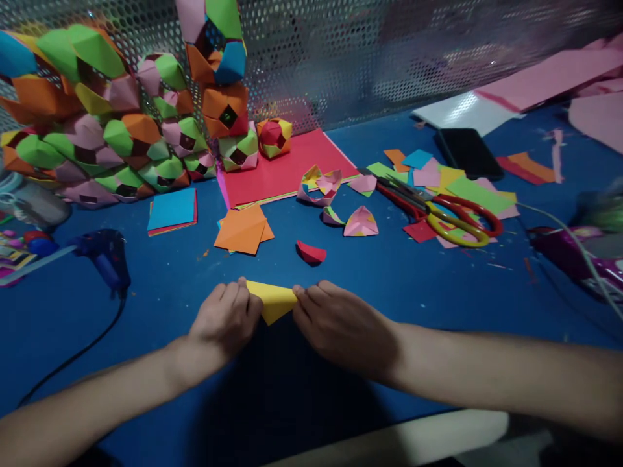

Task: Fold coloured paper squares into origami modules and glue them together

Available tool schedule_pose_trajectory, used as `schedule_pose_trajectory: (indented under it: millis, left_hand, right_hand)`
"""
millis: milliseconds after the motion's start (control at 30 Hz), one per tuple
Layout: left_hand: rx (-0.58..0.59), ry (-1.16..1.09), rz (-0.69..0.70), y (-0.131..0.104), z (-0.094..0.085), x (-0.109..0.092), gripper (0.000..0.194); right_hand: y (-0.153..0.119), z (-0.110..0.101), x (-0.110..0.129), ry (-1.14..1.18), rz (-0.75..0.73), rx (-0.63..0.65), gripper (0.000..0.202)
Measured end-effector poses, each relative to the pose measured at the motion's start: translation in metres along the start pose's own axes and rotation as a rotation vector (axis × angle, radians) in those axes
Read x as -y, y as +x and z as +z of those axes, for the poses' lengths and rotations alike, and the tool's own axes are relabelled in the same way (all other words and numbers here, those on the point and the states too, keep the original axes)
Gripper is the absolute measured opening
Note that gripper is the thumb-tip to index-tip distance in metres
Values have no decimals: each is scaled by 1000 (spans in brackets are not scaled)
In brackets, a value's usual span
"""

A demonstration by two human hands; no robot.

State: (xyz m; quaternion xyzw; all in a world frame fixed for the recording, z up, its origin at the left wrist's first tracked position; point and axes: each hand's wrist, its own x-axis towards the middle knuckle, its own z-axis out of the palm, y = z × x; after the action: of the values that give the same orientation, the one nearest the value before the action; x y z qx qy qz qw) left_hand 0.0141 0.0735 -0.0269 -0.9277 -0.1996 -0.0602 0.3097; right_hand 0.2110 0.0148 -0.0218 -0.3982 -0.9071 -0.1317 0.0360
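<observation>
A folded piece of yellow paper is stretched between my two hands, low over the blue table. My left hand pinches its left end, fingers curled. At the right corner my right hand grips it with thumb and fingers together. Beyond the hands lies a small folded red piece. Farther up are a stack of orange squares, a pink and yellow folded piece and a partly joined paper ring.
Scissors lie on paper scraps at the right, near a black phone. A blue glue gun with its cord is at the left, below blue squares. Joined paper modules stand at the back left.
</observation>
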Motion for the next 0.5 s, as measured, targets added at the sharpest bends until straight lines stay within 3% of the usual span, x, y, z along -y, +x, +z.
schedule_pose_trajectory:
  millis: [133,200,300,367,433,500]
  left_hand:
    - [-21,-22,-21,1,1,6,12]
    - [-42,-89,-46,0,3,9,13]
    - [-60,-209,-84,-2,7,16,14]
    - [-72,-263,-105,-2,7,20,13]
    - [-100,-311,-110,-1,7,25,12]
    - [-154,-360,-106,1,5,29,12]
  right_hand:
    - [-1,-1,-4,75,16,-4,24]
    - [2,-8,-14,249,71,-21,20]
    - [13,-32,-40,572,160,-148,18]
    - [16,-54,-56,802,227,-206,32]
    - [3,-70,-58,1009,273,-267,52]
    - [-32,-74,-43,925,317,-198,61]
